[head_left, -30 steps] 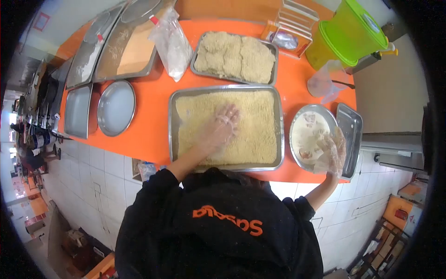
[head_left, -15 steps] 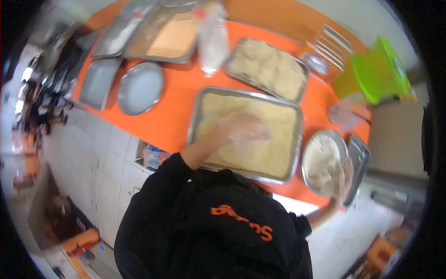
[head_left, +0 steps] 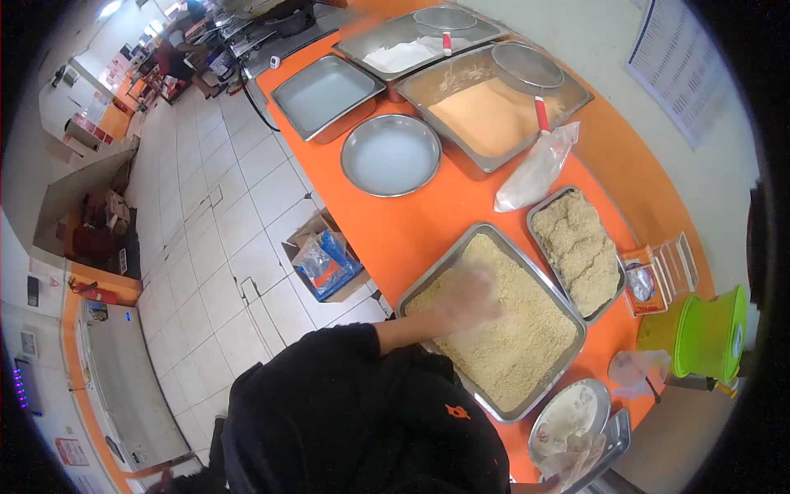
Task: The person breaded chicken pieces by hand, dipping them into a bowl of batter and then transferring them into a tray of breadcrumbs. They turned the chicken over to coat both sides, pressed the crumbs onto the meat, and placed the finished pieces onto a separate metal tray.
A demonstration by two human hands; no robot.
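The left hand [head_left: 471, 298] is inside the large metal tray [head_left: 579, 333], at the pale crumbs [head_left: 518, 350] which cover its bottom, but the hand is blurred. For this reason I cannot tell how far its fingers are spread, nor whether they have hold of something under the palm. The right hand [head_left: 576, 458] is at the near side of the round metal bowl [head_left: 606, 403], low in the view. It seems wrapped in clear, wrinkled plastic, and its fingers are hard to separate from the bowl; I cannot tell if they are bent, or if they grip anything. The right forearm is mostly hidden by the black clothing [head_left: 354, 412]. In the bowl there is a whitish liquid [head_left: 568, 414] with some darker pieces, too small to name. A narrow metal tray [head_left: 619, 440] stands just beside the bowl, partly covered by it and by the hand. Beyond the crumbs, a smaller tray holds crumb-coated pieces [head_left: 580, 255], whose borders are difficult to distinguish. On the wall sheet [head_left: 687, 70], the print is too small for reading.
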